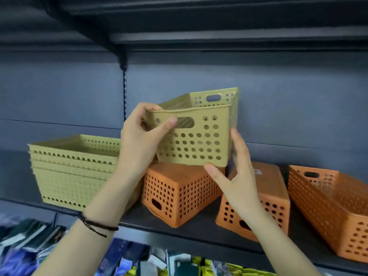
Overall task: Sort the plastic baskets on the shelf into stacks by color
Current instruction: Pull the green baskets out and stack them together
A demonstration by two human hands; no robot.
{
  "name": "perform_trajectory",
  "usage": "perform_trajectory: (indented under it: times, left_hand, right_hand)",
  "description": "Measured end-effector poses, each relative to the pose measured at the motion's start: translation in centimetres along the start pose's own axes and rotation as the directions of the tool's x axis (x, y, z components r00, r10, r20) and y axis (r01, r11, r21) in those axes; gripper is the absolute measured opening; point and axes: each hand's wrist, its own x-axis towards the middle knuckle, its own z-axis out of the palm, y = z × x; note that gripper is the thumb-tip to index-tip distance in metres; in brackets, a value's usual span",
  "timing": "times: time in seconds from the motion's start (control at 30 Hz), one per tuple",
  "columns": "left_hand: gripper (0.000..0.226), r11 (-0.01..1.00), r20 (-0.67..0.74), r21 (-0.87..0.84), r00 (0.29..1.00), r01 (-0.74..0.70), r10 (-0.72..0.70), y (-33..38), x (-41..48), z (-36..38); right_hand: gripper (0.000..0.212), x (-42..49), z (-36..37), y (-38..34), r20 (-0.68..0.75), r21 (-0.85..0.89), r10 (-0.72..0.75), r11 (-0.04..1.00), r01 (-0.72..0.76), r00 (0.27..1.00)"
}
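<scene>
I hold an olive-green perforated basket (pixel 199 134) upright above the shelf. My left hand (pixel 141 136) grips its near left rim, thumb by the handle slot. My right hand (pixel 233 172) cups its lower right corner. A stack of several green baskets (pixel 73 168) stands at the left of the shelf. Below the held basket lies an orange basket (pixel 179 192) turned upside down. A second upside-down orange basket (pixel 272 196) sits to its right, partly behind my right wrist. At the far right an upright orange basket (pixel 334 208) stands at an angle.
The dark shelf board (pixel 199 234) runs across the view, its front edge low in the frame. Another dark shelf (pixel 219 36) hangs overhead. A slotted upright post (pixel 124 90) rises behind the green stack. Packaged goods (pixel 139 259) fill the level below.
</scene>
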Motion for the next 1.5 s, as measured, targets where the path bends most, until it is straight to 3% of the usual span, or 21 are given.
perform_trajectory:
  times: [0.27,0.37,0.47,0.6,0.67,0.77,0.83,0.93,1.07,1.13,1.2,1.27,1.3,1.33,1.4,1.5]
  left_hand:
    - [0.027,0.970,-0.043,0.176,0.984,-0.165,0.175,-1.7,4.5,-12.8]
    - [0.034,0.975,-0.050,0.128,0.981,-0.182,0.190,-2.9,4.9,-16.6]
    - [0.032,0.970,-0.013,0.089,0.974,-0.225,0.227,-4.6,5.5,-19.9]
    - [0.031,0.868,0.143,0.264,0.908,-0.420,0.395,-8.1,6.0,-21.9]
    - [0.034,0.820,0.161,0.316,0.879,-0.477,0.449,-9.3,6.1,-21.6]
    - [0.036,0.756,0.142,0.382,0.842,-0.531,0.520,-9.7,6.4,-20.8]
    - [0.037,0.698,0.162,0.439,0.814,-0.566,0.558,-9.8,6.8,-20.2]
    - [0.038,0.577,0.276,0.503,0.753,-0.643,0.598,-9.8,7.3,-19.0]
    - [0.044,0.527,0.396,0.480,0.710,-0.701,0.583,-9.6,7.9,-18.4]
    - [0.044,0.533,0.305,0.527,0.732,-0.662,0.609,-10.3,7.9,-19.2]
    - [0.048,0.638,0.060,0.609,0.829,-0.471,0.555,-11.3,8.0,-21.0]
    - [0.068,0.783,-0.183,0.606,0.934,-0.140,0.308,-12.3,8.2,-22.9]
    - [0.082,0.822,-0.235,0.569,0.961,0.018,0.142,-13.0,8.5,-24.1]
    - [0.093,0.851,-0.234,0.509,0.972,0.125,-0.003,-13.7,8.8,-25.3]
    - [0.099,0.915,-0.110,0.346,0.978,0.207,-0.180,-14.5,9.2,-26.3]
    - [0.089,0.932,0.035,0.299,0.974,0.204,-0.224,-15.5,9.0,-26.5]
  right_hand:
    - [0.061,2.9,12.3,-5.0,0.138,0.342,0.005,0.938,-0.052,0.990]
    - [0.054,3.8,15.7,-5.9,0.167,0.427,0.002,0.901,-0.075,0.986]
    - [0.051,4.8,17.6,-5.0,0.190,0.491,0.111,0.850,-0.192,0.976]
    - [0.045,5.6,19.5,-4.7,0.117,0.392,0.263,0.874,-0.288,0.958]
    - [0.046,5.7,20.3,-5.1,0.095,0.333,0.282,0.895,-0.298,0.955]
    - [0.051,5.4,20.9,-6.4,0.027,0.398,0.316,0.867,-0.300,0.948]
    - [0.064,4.7,21.1,-7.8,0.018,0.434,0.253,0.869,-0.236,0.967]
    - [0.080,4.5,22.2,-9.6,0.100,0.310,0.086,0.944,-0.113,0.991]
    - [0.082,5.9,23.8,-9.3,0.034,0.111,0.084,0.990,-0.087,0.996]
    - [0.068,6.8,23.5,-8.6,-0.033,0.131,0.087,0.988,-0.082,0.996]
    - [0.055,7.7,22.7,-7.6,-0.078,0.180,0.136,0.976,-0.120,0.988]
    - [0.047,8.3,21.8,-7.0,-0.093,0.183,0.174,0.971,-0.155,0.980]
    - [0.045,8.6,21.9,-6.8,-0.082,0.191,0.185,0.967,-0.166,0.979]
    - [0.044,8.7,22.1,-6.7,-0.070,0.205,0.198,0.962,-0.180,0.978]
    - [0.042,9.1,21.9,-6.5,-0.050,0.213,0.216,0.956,-0.201,0.975]
    - [0.042,9.4,21.9,-6.0,-0.030,0.200,0.247,0.951,-0.236,0.969]
